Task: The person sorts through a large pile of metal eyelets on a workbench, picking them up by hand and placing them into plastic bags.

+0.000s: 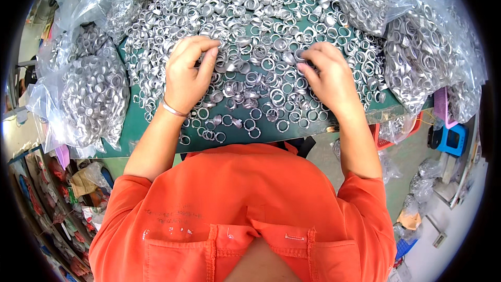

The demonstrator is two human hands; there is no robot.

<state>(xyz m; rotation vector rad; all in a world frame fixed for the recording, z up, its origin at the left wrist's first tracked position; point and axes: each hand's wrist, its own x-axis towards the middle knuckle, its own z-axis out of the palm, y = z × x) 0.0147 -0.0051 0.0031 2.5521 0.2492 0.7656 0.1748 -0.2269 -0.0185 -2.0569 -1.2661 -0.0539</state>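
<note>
A wide heap of small silver-grey metal rings [250,26] covers the green tabletop. My left hand [189,73] hovers over the left middle of the heap, thumb and index finger pinched together. What sits between those fingertips, if anything, is too small to make out. Over on the right, my right hand [331,77] has its fingers curled and its thumb below them. A grey metal ring [299,55] shows at its fingertips. Looser single rings [253,125] lie between my wrists, close to the front edge.
Clear plastic bags full of rings flank the heap, a left bag [94,99] and a right bag [417,57]. The green table [148,138] ends just before my body. Below its right side are a red basket [386,138] and a blue stool [453,140].
</note>
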